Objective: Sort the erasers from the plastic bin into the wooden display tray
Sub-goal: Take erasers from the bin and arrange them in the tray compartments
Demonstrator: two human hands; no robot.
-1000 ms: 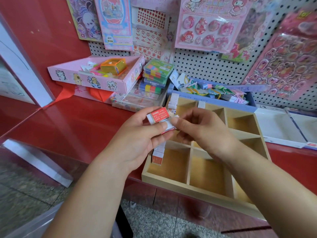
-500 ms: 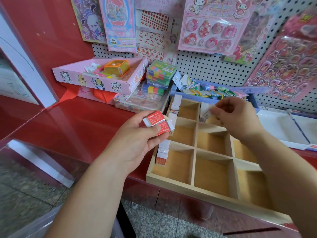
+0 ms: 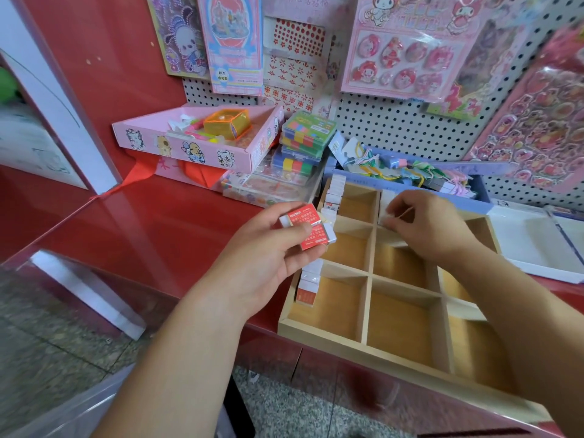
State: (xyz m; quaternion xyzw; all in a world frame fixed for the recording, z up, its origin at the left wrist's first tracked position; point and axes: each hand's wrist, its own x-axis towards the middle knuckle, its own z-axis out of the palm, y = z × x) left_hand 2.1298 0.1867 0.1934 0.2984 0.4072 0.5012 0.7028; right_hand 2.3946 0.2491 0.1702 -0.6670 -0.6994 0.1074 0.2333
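Note:
A wooden display tray (image 3: 366,339) with square compartments lies on the red counter. White erasers in red sleeves (image 3: 308,284) stand in a row along its left column. My left hand (image 3: 268,260) hovers over the tray's left edge and grips two red-sleeved erasers (image 3: 308,227). My right hand (image 3: 426,226) reaches over the far middle compartment and pinches one white eraser (image 3: 387,218) at the divider. The plastic bin shows only as a clear edge at the bottom left (image 3: 63,418).
A pink cardboard box (image 3: 189,147) of toys, stacked colourful cases (image 3: 306,134) and a blue box (image 3: 410,175) of trinkets crowd the back of the counter. A white tray (image 3: 537,245) lies to the right. Sticker packs hang on the pegboard (image 3: 379,121).
My right hand took one eraser from the left hand's stack and carried it to the tray's far middle compartment. The left hand stayed put with the rest.

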